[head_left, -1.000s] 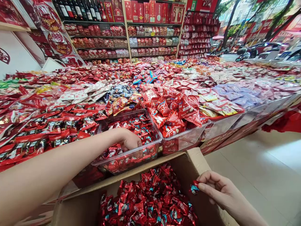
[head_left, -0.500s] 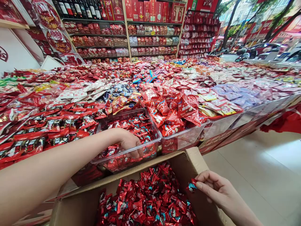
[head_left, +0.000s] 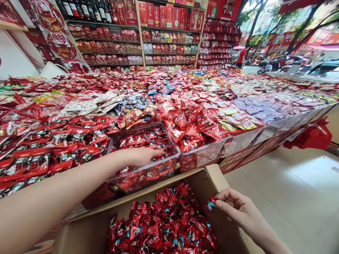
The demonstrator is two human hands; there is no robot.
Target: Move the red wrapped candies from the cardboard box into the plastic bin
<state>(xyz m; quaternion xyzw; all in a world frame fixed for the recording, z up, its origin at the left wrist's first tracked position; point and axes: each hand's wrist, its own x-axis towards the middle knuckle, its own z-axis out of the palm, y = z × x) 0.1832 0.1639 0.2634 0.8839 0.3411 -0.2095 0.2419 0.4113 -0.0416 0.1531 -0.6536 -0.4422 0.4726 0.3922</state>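
My left hand (head_left: pixel 147 157) reaches into a clear plastic bin (head_left: pixel 173 155) of small red wrapped candies (head_left: pixel 140 138). Its fingers stretch out flat over the candies near the bin's right side, and their undersides are hidden. Between thumb and fingers, my right hand (head_left: pixel 235 206) pinches one red-and-blue wrapped candy (head_left: pixel 211 204) above the right inner wall of a cardboard box (head_left: pixel 215 178). A heap of similar shiny red candies (head_left: pixel 164 222) fills the box below both hands.
Larger red triangular packets (head_left: pixel 193 123) fill the bin to the right. Black-and-red packets (head_left: pixel 39 160) lie at left. Many more sweets cover the long display behind, with stocked shelves (head_left: pixel 113 44) at the back. Tiled floor (head_left: pixel 286 190) shows at right.
My left hand has lifted slightly and shifted toward the right in the bin, its fingers now straighter. My right hand still pinches the candy. The view has turned a little.
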